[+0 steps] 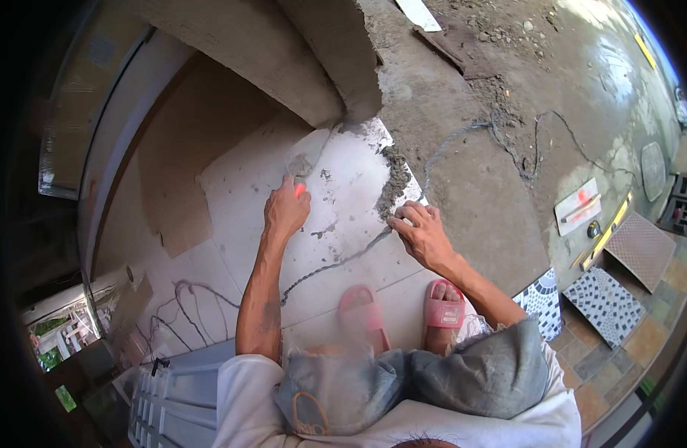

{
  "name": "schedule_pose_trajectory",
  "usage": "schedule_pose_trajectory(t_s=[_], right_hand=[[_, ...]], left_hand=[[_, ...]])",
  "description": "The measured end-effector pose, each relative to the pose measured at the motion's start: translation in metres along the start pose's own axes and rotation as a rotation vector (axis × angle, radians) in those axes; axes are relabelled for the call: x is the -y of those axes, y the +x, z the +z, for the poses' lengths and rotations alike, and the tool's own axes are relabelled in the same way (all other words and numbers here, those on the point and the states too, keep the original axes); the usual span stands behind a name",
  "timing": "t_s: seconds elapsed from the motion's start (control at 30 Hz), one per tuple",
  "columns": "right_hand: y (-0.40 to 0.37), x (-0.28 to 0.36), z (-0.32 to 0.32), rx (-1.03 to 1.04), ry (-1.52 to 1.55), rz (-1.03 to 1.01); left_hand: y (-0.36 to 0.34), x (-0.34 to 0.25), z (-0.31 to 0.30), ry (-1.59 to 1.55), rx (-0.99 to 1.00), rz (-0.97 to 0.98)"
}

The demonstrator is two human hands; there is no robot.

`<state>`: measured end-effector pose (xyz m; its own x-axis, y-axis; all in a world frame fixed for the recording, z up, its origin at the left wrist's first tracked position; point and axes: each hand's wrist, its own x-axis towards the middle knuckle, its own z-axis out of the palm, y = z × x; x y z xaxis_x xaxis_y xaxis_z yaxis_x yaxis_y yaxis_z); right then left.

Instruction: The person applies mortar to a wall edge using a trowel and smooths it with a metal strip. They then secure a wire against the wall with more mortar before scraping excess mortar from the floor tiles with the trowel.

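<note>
trowel (pixel 302 164) left of mortar (pixel 394 179) | rope (pixel 336 265) across tiles (pixel 242 205) | float (pixel 570 203) beside level (pixel 608 232)

Left arm (pixel 260 287) reaches forward, nearly straight; dark mark on skin near elbow. Left hand (pixel 286 205) closed in grip, back of hand up, wrist roughly in line with forearm. Right arm (pixel 487 290) bent, forearm slanting inward. Right hand (pixel 419 235) lower, nearer body; fingers curled, thumb close to fingertips, pinch unclear. Hands well apart. Knees bent, right foot (pixel 437 340) flat.
</note>
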<state>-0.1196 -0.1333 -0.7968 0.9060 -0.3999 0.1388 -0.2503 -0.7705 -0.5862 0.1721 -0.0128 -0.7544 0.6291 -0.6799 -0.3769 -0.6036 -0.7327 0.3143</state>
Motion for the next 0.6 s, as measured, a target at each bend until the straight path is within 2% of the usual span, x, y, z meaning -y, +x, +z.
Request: schedule_pose_trajectory(t_s=[0.1,0.2,0.33,0.43,0.53,0.6], right_hand=[[-0.002,-0.002,0.005,0.03,0.002,0.019],[-0.002,-0.013,0.02,0.05,-0.002,0.019],[-0.001,-0.017,0.027,0.086,0.019,0.045],[-0.002,-0.022,0.029,0.095,-0.064,-0.001],[-0.002,-0.025,0.036,0.117,-0.077,0.021],[-0.004,-0.026,0.034,0.098,-0.041,0.021]], left_hand=[[-0.032,-0.008,-0.004,-0.217,0.162,-0.133],[-0.051,-0.005,0.018,-0.881,0.399,-0.307],[-0.079,-0.059,0.012,-0.894,0.348,-0.252],[-0.078,-0.061,0.025,-1.205,0.329,-0.271],[-0.073,-0.069,0.034,-1.146,0.337,-0.394],[-0.068,-0.077,0.033,-1.028,0.336,-0.367]])
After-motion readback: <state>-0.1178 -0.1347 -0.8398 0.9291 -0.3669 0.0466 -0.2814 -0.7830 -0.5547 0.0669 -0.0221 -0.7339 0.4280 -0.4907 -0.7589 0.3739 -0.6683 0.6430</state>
